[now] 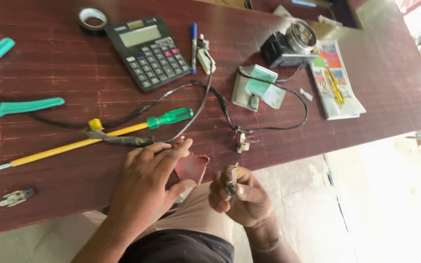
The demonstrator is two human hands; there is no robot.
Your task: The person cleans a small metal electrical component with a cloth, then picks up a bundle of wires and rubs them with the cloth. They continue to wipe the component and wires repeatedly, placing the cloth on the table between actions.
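My left hand [147,181] rests at the table's near edge, its thumb and fingers pinching a dark red plastic plug cover [192,168]. Just off the edge, my right hand [242,195] is closed around a small metal plug part [232,184] held upright. A long screwdriver [98,139] with a yellow shaft and green handle lies just beyond my left hand. A black cable [220,104] with taped joints runs across the table to a small bare connector [242,142] near the edge.
On the dark red table [49,63] lie a black calculator [148,50], a tape roll [92,18], teal-handled pliers [20,106], a blue pen [194,41], a small box [257,86], a camera-like device [291,44], a printed leaflet [334,80] and a loose plug insert [16,197].
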